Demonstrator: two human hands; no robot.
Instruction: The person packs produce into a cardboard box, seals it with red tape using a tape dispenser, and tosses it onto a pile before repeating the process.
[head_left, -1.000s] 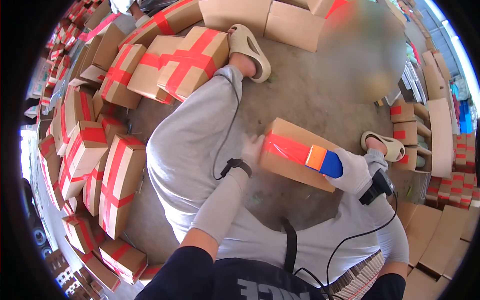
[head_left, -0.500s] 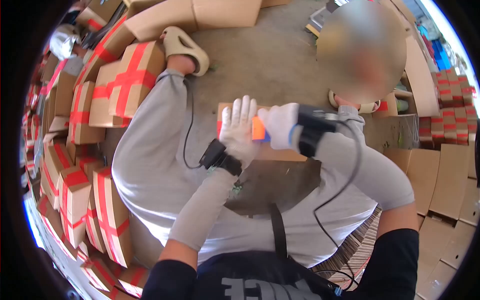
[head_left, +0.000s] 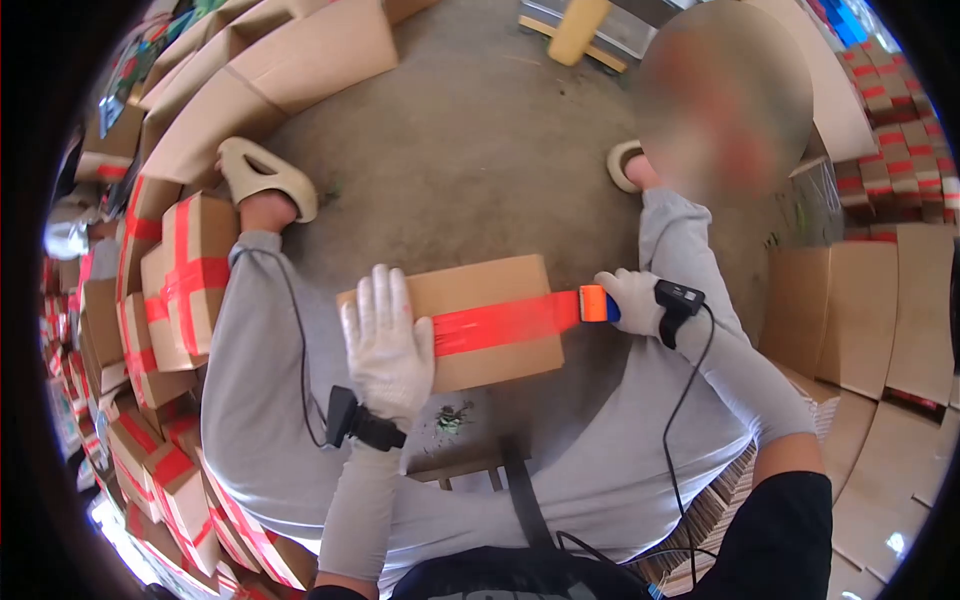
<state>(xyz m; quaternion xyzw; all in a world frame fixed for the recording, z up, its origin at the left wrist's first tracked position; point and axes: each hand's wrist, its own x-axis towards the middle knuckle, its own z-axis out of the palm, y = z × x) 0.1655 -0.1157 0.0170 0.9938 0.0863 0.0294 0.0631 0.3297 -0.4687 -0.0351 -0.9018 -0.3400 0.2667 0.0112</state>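
- Head camera: right in the middle of the frame lies a plain brown box (head_left: 480, 290), long and a bit tilted, its right end higher than its left, between the person's spread legs; I can't tell what it rests on
- A strip of shiny red tape (head_left: 500, 325) runs along its upper face, from beside the left thumb, past the right edge, to the tape dispenser (head_left: 595, 303)
- The left hand (head_left: 388, 350), in a whitish glove, lies flat over the box's left end, fingers straight and pointing up the frame, a little apart, thumb out by the tape; it presses or rests there and grips nothing that I can see
- The right hand (head_left: 635, 303), gloved too, has its fingers curled round the orange and blue dispenser, just off the box's right end; how tightly I can't tell
- Black straps with small devices sit on both wrists, each with a dark cable
- Grey trousers (head_left: 270, 380) cover both legs, and pale sandals (head_left: 268, 178) show at upper left and upper right of centre
- Boxes crossed with red tape (head_left: 205, 285) crowd the left side, and more are stacked at upper right
- Open cardboard (head_left: 865, 315) stands at right, with folded card (head_left: 715, 515) packed beside the right thigh
- Green scraps (head_left: 452, 418) lie just below the box
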